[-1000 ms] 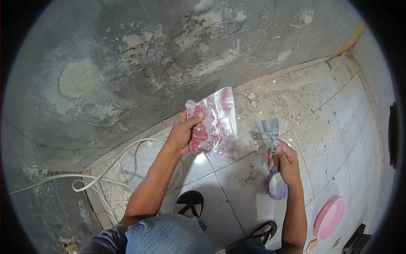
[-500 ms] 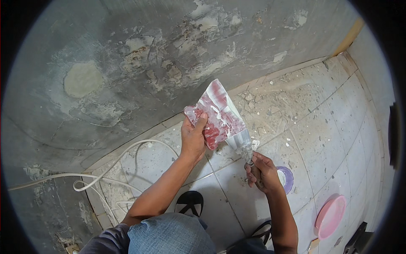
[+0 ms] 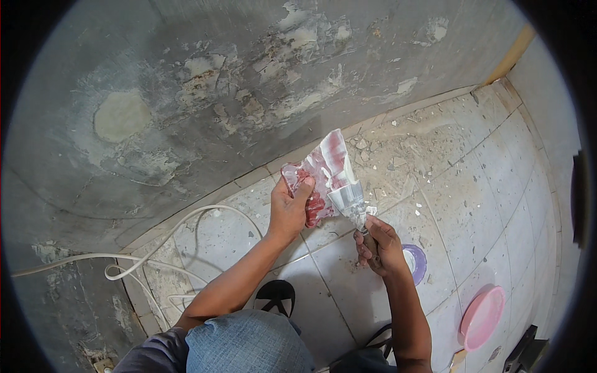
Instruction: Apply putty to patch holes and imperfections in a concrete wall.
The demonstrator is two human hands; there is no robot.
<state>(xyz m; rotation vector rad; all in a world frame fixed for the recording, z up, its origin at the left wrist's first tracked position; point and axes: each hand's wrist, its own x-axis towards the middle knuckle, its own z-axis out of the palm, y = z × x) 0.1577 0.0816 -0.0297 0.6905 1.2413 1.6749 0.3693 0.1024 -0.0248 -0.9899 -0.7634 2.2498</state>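
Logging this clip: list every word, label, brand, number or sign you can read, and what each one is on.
None: no readable text on the red spreader, putty knife, purple-rimmed tub, pink bowl or grey wall.
Too dark to tell: the black object at the right edge.

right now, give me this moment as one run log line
left hand: holds red spreader, smeared white; right hand: holds putty knife, blade against spreader; pink basin: on floor
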